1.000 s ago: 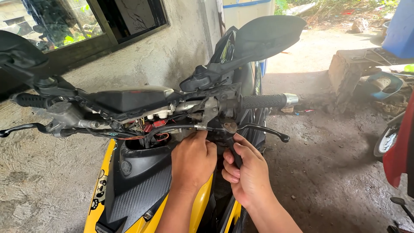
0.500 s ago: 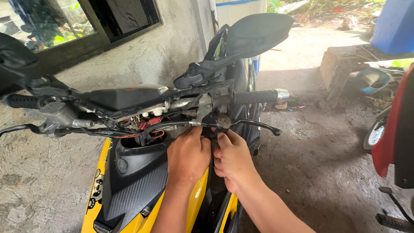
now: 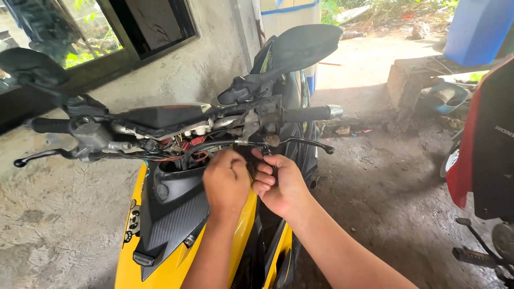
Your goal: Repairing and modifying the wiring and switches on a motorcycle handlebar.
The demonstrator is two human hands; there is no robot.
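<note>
A yellow and black motorcycle (image 3: 171,251) stands in front of me, its handlebar (image 3: 305,114) running across the view. The front cover is off and red and black wires (image 3: 187,147) show behind the handlebar. My left hand (image 3: 227,182) is closed in a fist just below the black cable (image 3: 209,145) near the middle. My right hand (image 3: 281,182) is curled beside it, fingers closed on something small and dark under the right brake lever (image 3: 308,143). What the fingers hold is hidden.
Two mirrors (image 3: 305,45) stick up from the bar. A concrete wall with a dark window (image 3: 134,32) is at the left. A red motorcycle (image 3: 482,155) stands at the right edge. A blue barrel (image 3: 474,29) and a concrete block (image 3: 412,80) are behind.
Both hands have stayed under the handlebar's middle. My right hand has drawn closer to the left one, and the view has shifted slightly.
</note>
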